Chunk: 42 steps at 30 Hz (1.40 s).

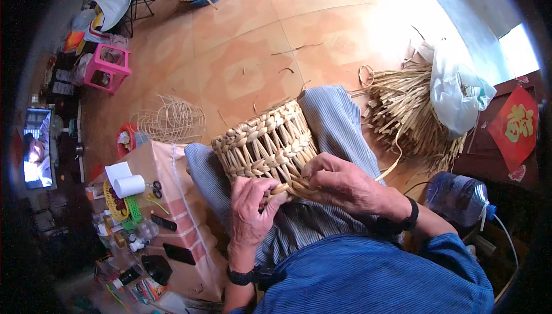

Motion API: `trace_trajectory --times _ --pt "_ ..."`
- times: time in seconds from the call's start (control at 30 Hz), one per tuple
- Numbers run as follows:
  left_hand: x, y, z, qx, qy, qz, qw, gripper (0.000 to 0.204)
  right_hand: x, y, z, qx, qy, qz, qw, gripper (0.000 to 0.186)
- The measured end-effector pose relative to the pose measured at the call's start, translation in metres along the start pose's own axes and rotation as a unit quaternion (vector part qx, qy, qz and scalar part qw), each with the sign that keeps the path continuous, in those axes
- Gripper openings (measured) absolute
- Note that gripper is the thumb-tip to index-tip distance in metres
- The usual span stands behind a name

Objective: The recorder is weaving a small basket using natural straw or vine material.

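Note:
On my lap, across the striped grey cloth (339,113), lies a woven straw basket (270,124) with thick braided bands and open slanted stakes between them. My left hand (252,203) is closed, thumb and fingers pinching the braid at the basket's near edge. Just to its right my right hand (342,184) is closed on a straw strand (302,186) at the same edge. The two hands are a short gap apart. The right fingertips are partly hidden by the hand's own back. A loose pale strand (391,164) trails up beyond the right wrist.
A bundle of dry straw (408,101) with a white plastic bag (460,95) lies on the right. Below it stands a large water jug (457,199). At left, a cloth-covered table (167,182) carries scissors (156,189), a paper roll (128,186) and a phone (179,253). A pink stool (108,68) stands beyond.

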<state>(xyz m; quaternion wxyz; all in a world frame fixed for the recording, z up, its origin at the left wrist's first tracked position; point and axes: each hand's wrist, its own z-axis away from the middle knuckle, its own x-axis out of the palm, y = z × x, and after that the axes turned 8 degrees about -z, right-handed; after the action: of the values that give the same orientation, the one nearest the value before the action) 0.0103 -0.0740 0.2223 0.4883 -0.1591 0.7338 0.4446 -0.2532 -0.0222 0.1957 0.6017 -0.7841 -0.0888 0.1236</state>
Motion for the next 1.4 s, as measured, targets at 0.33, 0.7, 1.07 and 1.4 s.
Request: trace_trajectory --times 0.33,0.7,1.07,1.4 --pt "-0.002 0.015 -0.012 -0.078 -0.043 -0.004 0.996 0.017 -0.008 -0.006 -0.004 0.035 -0.037 0.017 0.999 0.021" --pt "-0.020 -0.014 0.003 -0.194 0.037 0.238 0.951 0.017 -0.014 -0.036 -0.001 0.037 -0.049 0.116 0.991 0.022" --pt "-0.025 -0.020 0.041 -0.060 0.114 0.043 0.991 0.047 -0.043 -0.094 -0.003 0.399 -0.271 -0.041 0.875 0.031" --pt "-0.017 -0.059 0.073 -0.181 0.216 0.321 0.904 0.015 -0.094 -0.146 0.048 0.370 0.048 0.326 0.868 0.035"
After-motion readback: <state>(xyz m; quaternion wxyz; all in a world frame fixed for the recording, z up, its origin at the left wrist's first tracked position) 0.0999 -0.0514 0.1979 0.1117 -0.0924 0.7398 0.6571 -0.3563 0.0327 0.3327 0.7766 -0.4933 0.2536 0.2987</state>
